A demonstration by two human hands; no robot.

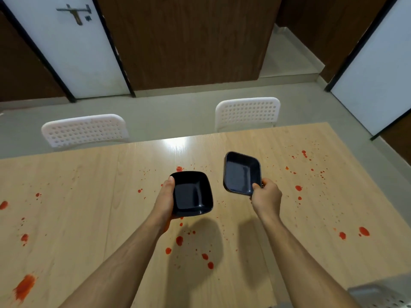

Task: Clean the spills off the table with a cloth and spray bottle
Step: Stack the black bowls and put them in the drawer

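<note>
Both hands are lifted over the middle of the worktop, each carrying a small dark square dish, and my guess is the dishes are being cleared out of the way so the surface can be wiped without obstruction. The left hand cups the left dish from its left side, thumb laid along the rim, the dish held roughly level above the wood. The right hand pinches the right dish by its near right corner, so that it tips up and shows its inside. Both dishes look empty. Their shadows fall on the wood nearer to the person, so neither dish touches the surface.

The red spills are spread under and around both grips: a cluster of drops just near of the left dish, fine spatter to the far right, bigger blots at the right edge, and a long smear at the near left corner.

Neither cloth nor spray bottle is anywhere in sight, so wiping has not begun. Two white chairs stand along the far side, with a grey perforated thing at the near right.
</note>
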